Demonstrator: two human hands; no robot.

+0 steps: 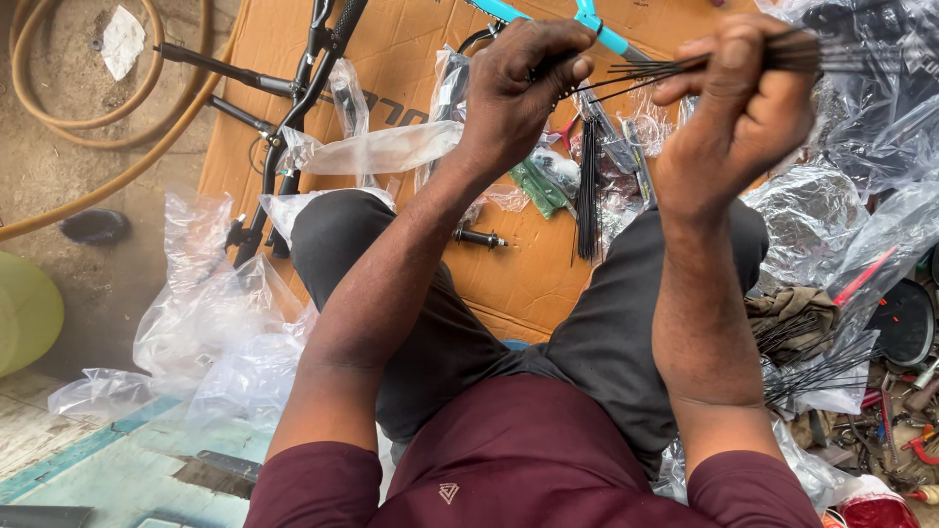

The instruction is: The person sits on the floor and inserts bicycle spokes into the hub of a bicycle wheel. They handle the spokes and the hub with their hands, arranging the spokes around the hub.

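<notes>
I sit with both arms raised in front of me. My left hand (523, 83) is closed around the near ends of a bundle of thin black bicycle spokes (641, 70). My right hand (738, 108) pinches the same bundle further along, and the spokes run on past it to the right. Below my hands, on a sheet of brown cardboard (411, 39), lies another bunch of black spokes (587, 191) among clear plastic wrappers. A small black axle part (479, 238) rests next to my left knee.
A black bicycle frame part (293, 108) and a turquoise frame tube (602, 29) lie on the cardboard. Crumpled clear plastic bags (210, 313) spread at left and right. More loose spokes (817, 367) and hand tools (905, 430) sit at right. A tan hose (117, 176) curves at upper left.
</notes>
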